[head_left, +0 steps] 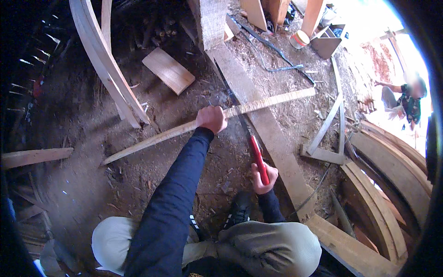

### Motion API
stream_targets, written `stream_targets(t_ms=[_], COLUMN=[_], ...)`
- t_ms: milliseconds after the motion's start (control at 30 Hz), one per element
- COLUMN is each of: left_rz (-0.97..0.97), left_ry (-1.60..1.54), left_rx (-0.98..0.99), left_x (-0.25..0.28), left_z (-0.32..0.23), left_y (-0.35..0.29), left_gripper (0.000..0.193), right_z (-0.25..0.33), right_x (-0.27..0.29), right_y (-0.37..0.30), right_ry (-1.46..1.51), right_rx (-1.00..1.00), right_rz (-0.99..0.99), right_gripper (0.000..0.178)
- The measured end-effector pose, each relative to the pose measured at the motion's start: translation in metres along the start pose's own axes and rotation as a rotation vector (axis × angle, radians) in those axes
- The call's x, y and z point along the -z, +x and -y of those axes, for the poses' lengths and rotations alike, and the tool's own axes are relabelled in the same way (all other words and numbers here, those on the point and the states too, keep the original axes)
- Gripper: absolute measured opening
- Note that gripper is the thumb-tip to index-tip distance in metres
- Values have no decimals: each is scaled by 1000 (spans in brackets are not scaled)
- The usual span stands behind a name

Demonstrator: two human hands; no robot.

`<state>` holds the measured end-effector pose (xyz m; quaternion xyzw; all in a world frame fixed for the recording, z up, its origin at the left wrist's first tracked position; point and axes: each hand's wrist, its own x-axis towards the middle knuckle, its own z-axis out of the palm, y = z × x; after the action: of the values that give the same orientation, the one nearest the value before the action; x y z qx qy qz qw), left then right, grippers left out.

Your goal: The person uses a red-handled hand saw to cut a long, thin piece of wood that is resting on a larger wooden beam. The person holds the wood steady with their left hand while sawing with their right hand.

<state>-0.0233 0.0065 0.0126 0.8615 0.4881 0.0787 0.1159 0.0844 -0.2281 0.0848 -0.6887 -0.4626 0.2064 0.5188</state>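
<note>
My left hand [212,118] is closed around a long, narrow strip of pale wood [161,135]. The strip lies slantwise across a long wooden beam [275,143], its right part passing over it. My right hand [265,179] grips the red handle of a handsaw [258,157], nearer to my knees. The dark blade points away from me and meets the strip just right of my left hand, along the beam's left edge. Whether the teeth have cut into the strip is too small to tell.
A short board [169,70] lies on the dirt floor beyond my left hand. Curved timbers lean at the upper left [99,60] and lower right [374,205]. A small tub [300,39] stands at the far right. A person [410,99] sits outside at the right.
</note>
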Motion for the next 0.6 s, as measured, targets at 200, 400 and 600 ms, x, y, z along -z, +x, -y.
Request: stream_targets(t_ms=[200,400,600], left_rz=[169,192,262], left_ry=[40,44,3], left_rx=[59,86,91], left_x=[14,19,18], left_z=[-8,-7,-9], left_y=[2,3,4], left_gripper=[32,33,28], right_z=[-8,-9,-18], right_x=[-9,-18,-17], right_y=[3,18,9], right_ry=[-29,7,-53], right_rx=[5,19,15], right_rz=[12,61,121], right_gripper=[7,12,11])
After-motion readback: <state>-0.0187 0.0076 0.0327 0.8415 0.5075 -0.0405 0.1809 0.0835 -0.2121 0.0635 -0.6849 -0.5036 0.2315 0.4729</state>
